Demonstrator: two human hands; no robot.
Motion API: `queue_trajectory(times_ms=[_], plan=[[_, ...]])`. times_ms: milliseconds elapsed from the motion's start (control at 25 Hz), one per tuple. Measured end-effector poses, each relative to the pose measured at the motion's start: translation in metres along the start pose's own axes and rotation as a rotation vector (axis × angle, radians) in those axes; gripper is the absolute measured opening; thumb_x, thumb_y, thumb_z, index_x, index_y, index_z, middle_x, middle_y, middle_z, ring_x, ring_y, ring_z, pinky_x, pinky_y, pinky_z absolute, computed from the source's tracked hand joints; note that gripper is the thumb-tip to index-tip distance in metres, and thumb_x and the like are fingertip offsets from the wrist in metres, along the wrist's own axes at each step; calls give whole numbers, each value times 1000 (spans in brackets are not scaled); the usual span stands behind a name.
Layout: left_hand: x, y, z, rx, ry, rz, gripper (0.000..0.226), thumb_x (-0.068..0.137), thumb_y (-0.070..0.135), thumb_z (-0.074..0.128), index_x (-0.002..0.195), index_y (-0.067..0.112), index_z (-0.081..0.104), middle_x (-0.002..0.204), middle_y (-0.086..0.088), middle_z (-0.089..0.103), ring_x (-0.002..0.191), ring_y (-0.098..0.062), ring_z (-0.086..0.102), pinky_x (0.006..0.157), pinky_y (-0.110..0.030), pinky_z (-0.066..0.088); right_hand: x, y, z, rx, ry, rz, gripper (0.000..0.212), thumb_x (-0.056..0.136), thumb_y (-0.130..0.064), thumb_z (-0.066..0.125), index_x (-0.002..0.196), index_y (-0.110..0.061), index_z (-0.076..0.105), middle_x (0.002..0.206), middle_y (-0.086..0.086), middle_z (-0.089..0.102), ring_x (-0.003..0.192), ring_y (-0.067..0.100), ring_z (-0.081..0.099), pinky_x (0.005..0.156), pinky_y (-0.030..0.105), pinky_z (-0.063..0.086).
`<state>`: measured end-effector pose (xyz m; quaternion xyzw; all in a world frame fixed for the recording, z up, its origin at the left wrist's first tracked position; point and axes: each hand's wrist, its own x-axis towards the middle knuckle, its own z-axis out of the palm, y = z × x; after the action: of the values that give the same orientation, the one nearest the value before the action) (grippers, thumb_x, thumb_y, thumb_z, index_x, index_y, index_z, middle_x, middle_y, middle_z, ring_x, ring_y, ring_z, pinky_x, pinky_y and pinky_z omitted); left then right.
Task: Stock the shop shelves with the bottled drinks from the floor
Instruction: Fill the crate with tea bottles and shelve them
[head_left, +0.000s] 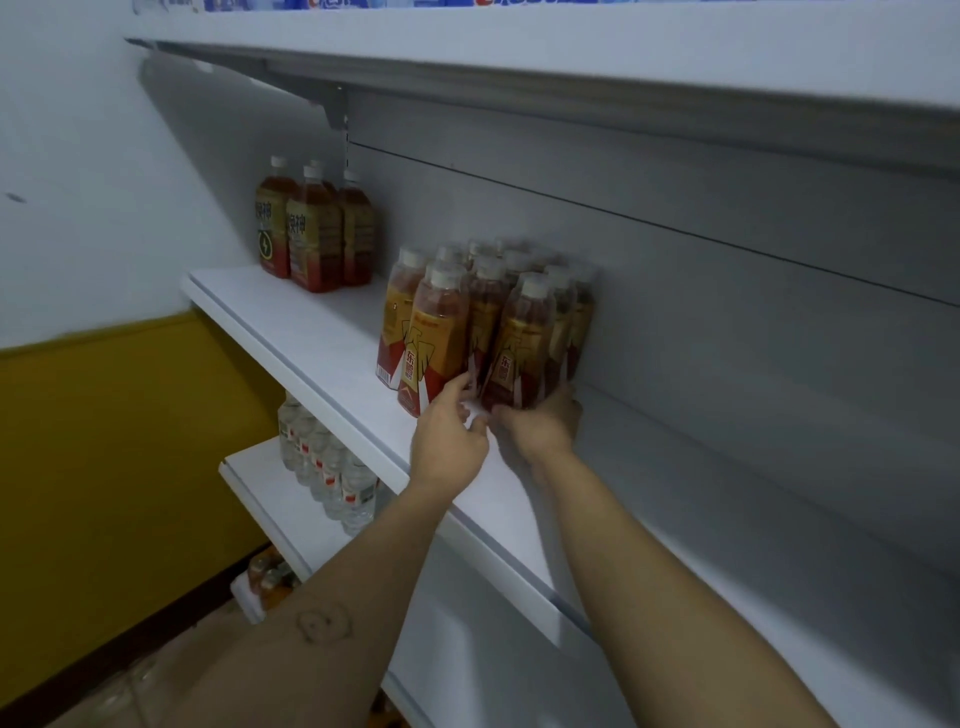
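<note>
Both forearms are reaching onto the shelf, the right hand gripping the upright front bottle low on its right, the left hand sitting just left, its grasp too blurred to tell.

A cluster of small bottles of amber drink, with white caps and yellow-and-red labels, stands upright in tight rows on the white middle shelf, close to its back panel. The front right bottle is gripped at its base by the right hand (motion blurs the labels). Three taller brown bottles stand further left, apart from the cluster.
</note>
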<state>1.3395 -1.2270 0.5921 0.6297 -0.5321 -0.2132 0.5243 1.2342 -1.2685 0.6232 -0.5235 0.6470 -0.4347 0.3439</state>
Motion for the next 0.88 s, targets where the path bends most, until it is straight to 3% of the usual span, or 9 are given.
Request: queue_trajectory(times_ms=[120, 240, 320, 440, 600, 720, 880], plan=[[-2, 3, -7, -60, 12, -29, 55, 91, 14, 64, 142, 18, 43, 122, 1, 62, 106, -17, 60, 96, -38, 52, -43, 7, -35, 0, 23, -88, 55, 80, -13, 79, 124, -5, 46, 122, 9, 51, 112, 22, 52, 88, 25, 43], [-29, 7, -15, -190, 5, -38, 60, 89, 14, 67, 143, 18, 41, 124, 2, 58, 109, -15, 57, 97, -34, 50, -84, 22, -64, 43, 17, -116, 64, 84, -9, 72, 140, -15, 43, 144, 7, 39, 118, 17, 45, 98, 26, 39], [-62, 7, -25, -240, 20, -5, 57, 90, 11, 66, 141, 21, 43, 125, 6, 55, 113, -12, 55, 92, -24, 50, -112, 27, -70, 45, -13, -162, 59, 86, -7, 69, 139, -21, 45, 146, 1, 36, 111, 7, 42, 95, 22, 37], [-108, -10, -48, -260, 73, -4, 54, 90, 12, 67, 138, 22, 45, 121, 9, 55, 108, -4, 54, 82, -11, 47, -157, 29, -60, 191, -123, -199, 45, 87, -6, 68, 126, -24, 54, 130, -7, 53, 110, 4, 56, 91, 22, 47], [-165, -61, -90, -153, 70, -95, 49, 88, 17, 70, 130, 32, 48, 115, 17, 59, 103, 0, 58, 72, -8, 47, -211, 46, -23, 322, -395, -188, 35, 87, -5, 70, 117, -19, 60, 108, -13, 64, 94, -3, 66, 76, 18, 54], [-210, -121, -122, -49, 21, -257, 46, 89, 22, 70, 129, 31, 50, 114, 16, 61, 102, 2, 60, 74, -10, 48, -240, 88, 24, 221, -566, -119, 29, 87, -10, 72, 113, -21, 62, 106, -14, 66, 88, 0, 66, 72, 16, 54], [-262, -193, -149, 82, -89, -455, 45, 87, 24, 72, 127, 30, 52, 106, 21, 61, 95, 7, 59, 73, -16, 50, -271, 166, 81, 74, -726, 184, 31, 87, -22, 73, 114, -26, 58, 105, -11, 64, 91, 5, 64, 69, 15, 51]])
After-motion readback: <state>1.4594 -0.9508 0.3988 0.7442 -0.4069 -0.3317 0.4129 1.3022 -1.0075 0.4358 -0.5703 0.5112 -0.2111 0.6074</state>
